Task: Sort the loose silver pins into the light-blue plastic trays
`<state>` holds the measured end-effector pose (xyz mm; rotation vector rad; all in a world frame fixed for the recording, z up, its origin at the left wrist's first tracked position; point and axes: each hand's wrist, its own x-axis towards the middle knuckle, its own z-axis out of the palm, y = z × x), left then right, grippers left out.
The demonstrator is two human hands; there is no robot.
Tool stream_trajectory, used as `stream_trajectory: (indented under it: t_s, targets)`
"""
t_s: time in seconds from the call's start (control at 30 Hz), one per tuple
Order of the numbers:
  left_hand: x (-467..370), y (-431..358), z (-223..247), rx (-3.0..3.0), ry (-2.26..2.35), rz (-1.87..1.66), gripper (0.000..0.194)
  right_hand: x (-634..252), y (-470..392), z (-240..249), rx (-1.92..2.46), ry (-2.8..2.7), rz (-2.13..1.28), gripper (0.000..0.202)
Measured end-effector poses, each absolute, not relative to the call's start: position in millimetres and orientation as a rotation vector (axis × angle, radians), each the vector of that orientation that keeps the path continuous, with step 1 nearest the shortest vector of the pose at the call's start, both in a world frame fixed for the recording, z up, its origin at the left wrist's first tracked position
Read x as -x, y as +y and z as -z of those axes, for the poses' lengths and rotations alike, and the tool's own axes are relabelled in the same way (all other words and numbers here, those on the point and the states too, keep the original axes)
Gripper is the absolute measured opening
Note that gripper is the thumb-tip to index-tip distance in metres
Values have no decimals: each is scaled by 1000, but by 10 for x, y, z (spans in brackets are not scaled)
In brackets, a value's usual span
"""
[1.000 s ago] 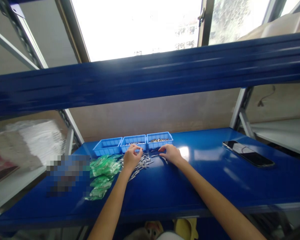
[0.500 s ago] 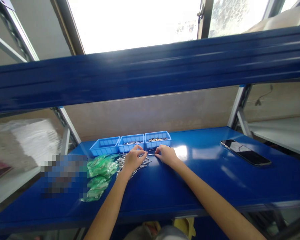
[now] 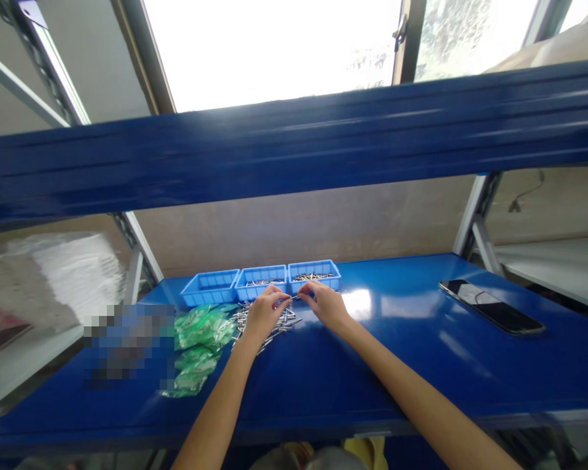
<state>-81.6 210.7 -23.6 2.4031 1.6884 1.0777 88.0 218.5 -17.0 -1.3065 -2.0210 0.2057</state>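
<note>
My left hand (image 3: 264, 312) is closed in a pinch above a heap of thin silver metal pins (image 3: 269, 341). Close by on its right, my right hand (image 3: 326, 305) also pinches, and the fingertips of both hands nearly meet. A thin metal pin (image 3: 294, 297) spans the small gap between them, an end at each hand. Just behind the hands stand the middle blue bin (image 3: 261, 291) and the right blue bin (image 3: 314, 284), both with thin metal pieces inside. Crumpled green plastic bags (image 3: 203, 329) lie left of the heap.
A left blue bin (image 3: 210, 299) completes the row at the back of the blue table (image 3: 333, 385). On the right lies a phone (image 3: 490, 305). A blurred patch covers something at left. Overhead, a blue shelf beam (image 3: 294, 153) crosses the view.
My right hand has come slightly left and up, closing the gap to my left hand. The pin between them now shows less of its length. The view has shifted slightly.
</note>
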Motion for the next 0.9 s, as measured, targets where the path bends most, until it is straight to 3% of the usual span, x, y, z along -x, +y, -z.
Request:
stream_trajectory:
  t_s: [0.27,0.6,0.9]
  targets:
    - [780,2052,245,-2449,1630,-975,16,-901,2222,196,1172,-2046,-292,13]
    - [750,2056,203,-2325,1702,-1227,17,-942,2182,179,1231,-2058,-239,16]
    - [772,2049,206,-2297,1669,-1215,15,-875,2137,172,1264,-2116,-166,12]
